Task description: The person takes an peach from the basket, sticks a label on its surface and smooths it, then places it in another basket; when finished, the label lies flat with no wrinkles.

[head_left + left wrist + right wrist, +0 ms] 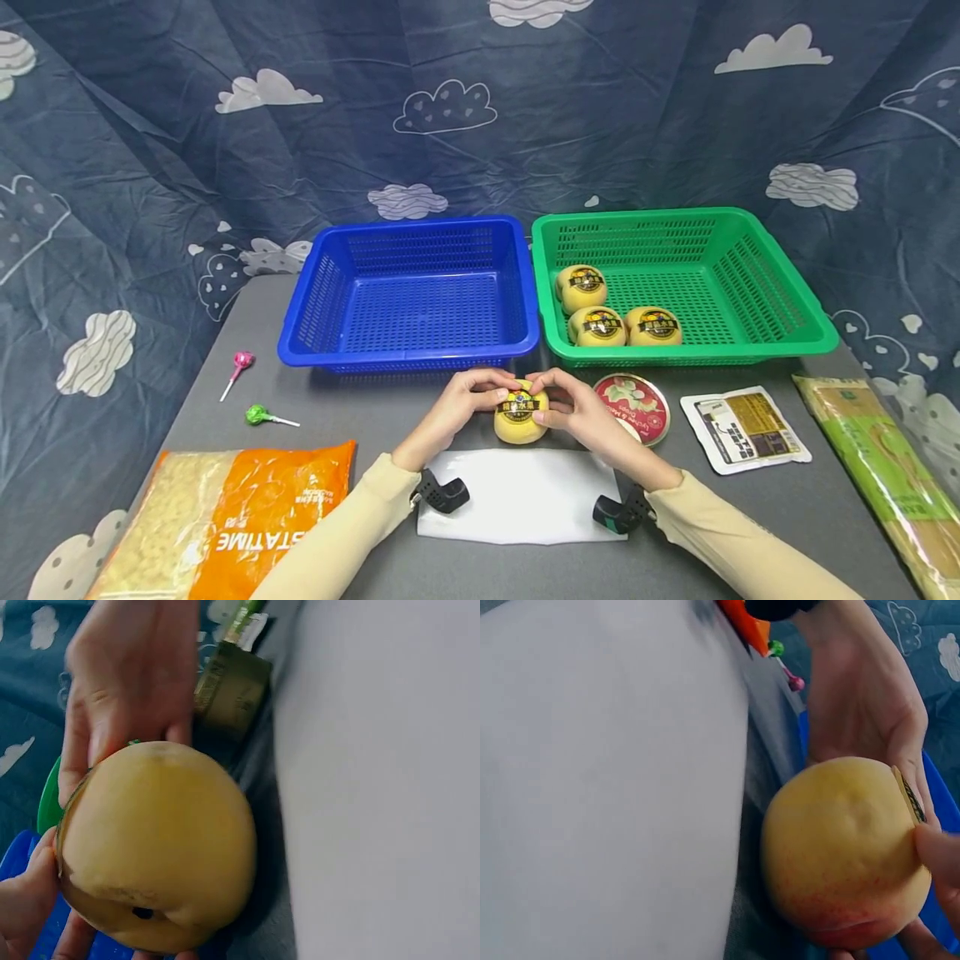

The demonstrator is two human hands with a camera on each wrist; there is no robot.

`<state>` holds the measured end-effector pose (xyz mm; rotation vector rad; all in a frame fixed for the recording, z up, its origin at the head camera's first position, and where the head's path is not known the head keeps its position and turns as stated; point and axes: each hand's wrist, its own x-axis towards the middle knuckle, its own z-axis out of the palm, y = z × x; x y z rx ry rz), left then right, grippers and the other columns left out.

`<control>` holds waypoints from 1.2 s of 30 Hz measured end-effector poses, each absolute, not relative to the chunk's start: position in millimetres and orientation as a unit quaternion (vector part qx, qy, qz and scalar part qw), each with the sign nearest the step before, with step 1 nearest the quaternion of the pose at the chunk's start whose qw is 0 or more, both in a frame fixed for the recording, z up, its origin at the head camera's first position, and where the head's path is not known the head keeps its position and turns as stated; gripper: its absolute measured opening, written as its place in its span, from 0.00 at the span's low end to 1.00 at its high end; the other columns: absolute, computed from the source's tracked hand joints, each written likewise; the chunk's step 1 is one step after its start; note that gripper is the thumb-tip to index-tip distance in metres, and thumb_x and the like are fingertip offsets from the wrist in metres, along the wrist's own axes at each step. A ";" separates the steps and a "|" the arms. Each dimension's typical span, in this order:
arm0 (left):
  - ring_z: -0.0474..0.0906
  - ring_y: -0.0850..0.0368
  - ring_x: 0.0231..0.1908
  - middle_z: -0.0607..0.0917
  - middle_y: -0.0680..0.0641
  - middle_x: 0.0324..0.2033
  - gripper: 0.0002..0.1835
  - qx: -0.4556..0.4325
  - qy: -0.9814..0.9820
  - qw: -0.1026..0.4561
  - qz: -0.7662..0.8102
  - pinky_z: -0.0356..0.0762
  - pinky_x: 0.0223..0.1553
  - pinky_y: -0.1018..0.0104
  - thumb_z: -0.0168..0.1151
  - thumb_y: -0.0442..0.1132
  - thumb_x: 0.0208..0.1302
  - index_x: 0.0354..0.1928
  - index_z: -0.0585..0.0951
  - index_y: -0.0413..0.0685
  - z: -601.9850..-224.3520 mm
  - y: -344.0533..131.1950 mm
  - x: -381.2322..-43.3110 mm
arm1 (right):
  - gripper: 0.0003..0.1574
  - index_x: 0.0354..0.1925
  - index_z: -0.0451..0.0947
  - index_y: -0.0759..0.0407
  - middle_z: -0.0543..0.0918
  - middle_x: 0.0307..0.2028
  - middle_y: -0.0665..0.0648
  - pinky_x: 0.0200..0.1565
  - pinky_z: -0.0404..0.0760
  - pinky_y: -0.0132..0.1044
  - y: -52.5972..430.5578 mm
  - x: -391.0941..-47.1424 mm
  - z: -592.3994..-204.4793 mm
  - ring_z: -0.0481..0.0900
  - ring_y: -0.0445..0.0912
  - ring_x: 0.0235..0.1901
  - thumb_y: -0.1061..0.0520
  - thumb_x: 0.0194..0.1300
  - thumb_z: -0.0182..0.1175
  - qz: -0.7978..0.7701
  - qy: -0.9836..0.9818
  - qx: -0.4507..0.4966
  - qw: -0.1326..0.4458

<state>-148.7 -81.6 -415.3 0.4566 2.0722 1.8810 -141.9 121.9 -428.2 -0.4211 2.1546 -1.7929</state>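
A yellow peach (520, 429) with a black and gold label is held between both hands, close above the front of the baskets. My left hand (468, 406) grips its left side, thumb and fingers around the label's edge. On the other side my right hand (576, 408) grips it, the thumb lying across the front. Seen from the left wrist, the peach (161, 840) shows a dark stem hollow; a red blush marks the peach (847, 855) in the right wrist view. Three similar labelled peaches (600, 327) sit in the left part of the green basket (690, 360).
A blue basket (408, 360) stands left of the green one. Around lie a white sheet (525, 504), a red tin (641, 400), a white-edged packet (746, 429), a long green package (877, 450), an orange pasta bag (262, 492), a pink lollipop (242, 360) and a green lollipop (257, 414).
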 end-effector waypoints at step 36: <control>0.63 0.52 0.50 0.70 0.45 0.47 0.14 0.264 0.785 0.107 0.551 0.60 0.50 0.47 0.49 0.33 0.64 0.49 0.79 0.43 -428.8 -83.2 -147.1 | 0.09 0.39 0.65 0.70 0.72 0.53 0.67 0.49 0.72 0.36 119.2 -148.9 -429.3 0.71 0.55 0.51 0.67 0.61 0.54 -0.665 0.725 -0.082 0.159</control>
